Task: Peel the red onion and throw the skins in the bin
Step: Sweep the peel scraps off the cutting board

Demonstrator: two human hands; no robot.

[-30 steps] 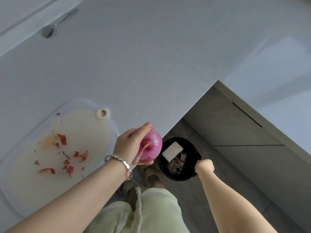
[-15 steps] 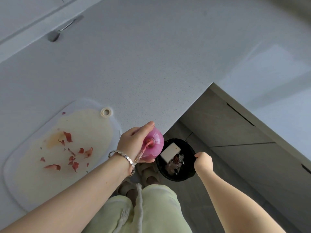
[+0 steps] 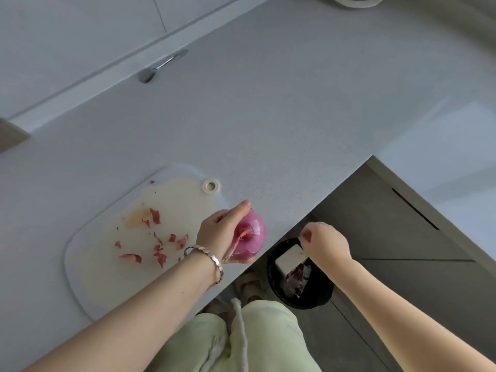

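My left hand [image 3: 220,232], with a silver bracelet on its wrist, grips the red onion [image 3: 252,236] at the counter's front edge; a strip of skin hangs from the onion's root end. My right hand [image 3: 323,242] hovers over the black bin [image 3: 322,296] on the floor, fingers curled with fingertips together; I cannot tell if it pinches anything. Several red skin scraps [image 3: 158,247] lie on the white cutting board [image 3: 88,264] left of the onion.
The grey countertop [image 3: 268,116] has an inner corner just above the bin. A metal utensil [image 3: 161,67] lies at the back by the wall. The bin holds a white box [image 3: 288,257] and scraps. My feet stand beside the bin.
My right hand rose from low over the bin toward the counter edge, closer to the onion. The left hand with the onion stayed put while the view shifted.
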